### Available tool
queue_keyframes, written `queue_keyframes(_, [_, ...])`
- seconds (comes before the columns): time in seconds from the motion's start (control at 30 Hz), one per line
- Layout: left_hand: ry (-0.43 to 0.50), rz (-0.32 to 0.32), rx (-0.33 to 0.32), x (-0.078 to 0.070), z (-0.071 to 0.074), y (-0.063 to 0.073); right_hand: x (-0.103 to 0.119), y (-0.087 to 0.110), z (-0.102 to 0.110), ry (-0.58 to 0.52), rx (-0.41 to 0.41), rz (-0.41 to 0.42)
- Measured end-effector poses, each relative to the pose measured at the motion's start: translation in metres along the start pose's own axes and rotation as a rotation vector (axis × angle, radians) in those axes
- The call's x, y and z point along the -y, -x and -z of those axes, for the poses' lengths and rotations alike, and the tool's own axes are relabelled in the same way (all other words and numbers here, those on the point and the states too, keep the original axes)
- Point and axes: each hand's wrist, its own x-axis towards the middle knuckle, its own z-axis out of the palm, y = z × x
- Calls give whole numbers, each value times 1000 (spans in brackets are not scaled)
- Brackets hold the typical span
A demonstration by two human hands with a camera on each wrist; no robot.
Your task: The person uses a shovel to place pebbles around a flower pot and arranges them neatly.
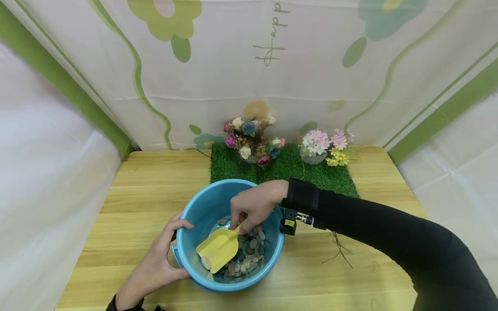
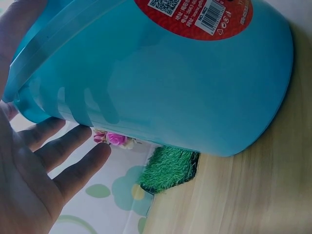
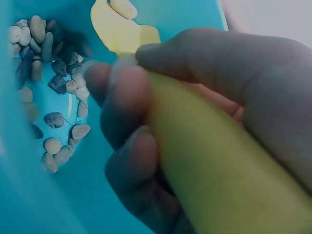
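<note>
A blue plastic bucket (image 1: 229,183) stands on the wooden table, with pebbles (image 1: 245,265) on its bottom. My left hand (image 1: 159,257) holds the bucket at its left side, one finger hooked over the rim and the thumb against the outside. In the left wrist view, the other fingers (image 2: 80,170) stretch along the bucket's wall. Inside the bucket, my right hand (image 1: 253,207) grips the handle of a yellow toy shovel (image 1: 219,248). Its blade slants down to the left, and a pale pebble (image 3: 124,8) lies at the blade in the right wrist view.
Behind the bucket lies a mat of artificial grass (image 1: 289,166). On it stand a bunch of mixed artificial flowers (image 1: 249,140) and a pot of pink, white and yellow flowers (image 1: 313,144). Dry twigs (image 1: 340,246) lie on the table (image 1: 155,181) at right. A printed curtain (image 1: 233,77) hangs behind.
</note>
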Motion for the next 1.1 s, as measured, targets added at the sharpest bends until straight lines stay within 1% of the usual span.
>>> queue_keyframes(0.17, [-3, -19, 9, 0, 2, -1, -1, 5, 3, -20, -6, 57])
queue_keyframes(0.27, [-3, -15, 12, 0, 1, -1, -2, 9, 5, -56, 4, 83])
queue_keyframes(0.37, [-12, -9, 12, 0, 1, -2, -1, 13, 7, -100, 15, 70])
queue_keyframes(0.53, [-14, -3, 14, -3, 1, -2, -1, 21, 6, -166, 9, 32])
queue_keyframes(0.73, [-6, -24, 10, -1, 1, -2, -2, 28, 5, -218, -7, 71])
queue_keyframes(0.8, [-5, -24, 9, 0, 1, -1, -2, 30, 4, -230, -12, 70])
queue_keyframes(1.1, [-7, -6, 10, 0, 1, 1, -2, 29, 4, -239, -11, 76])
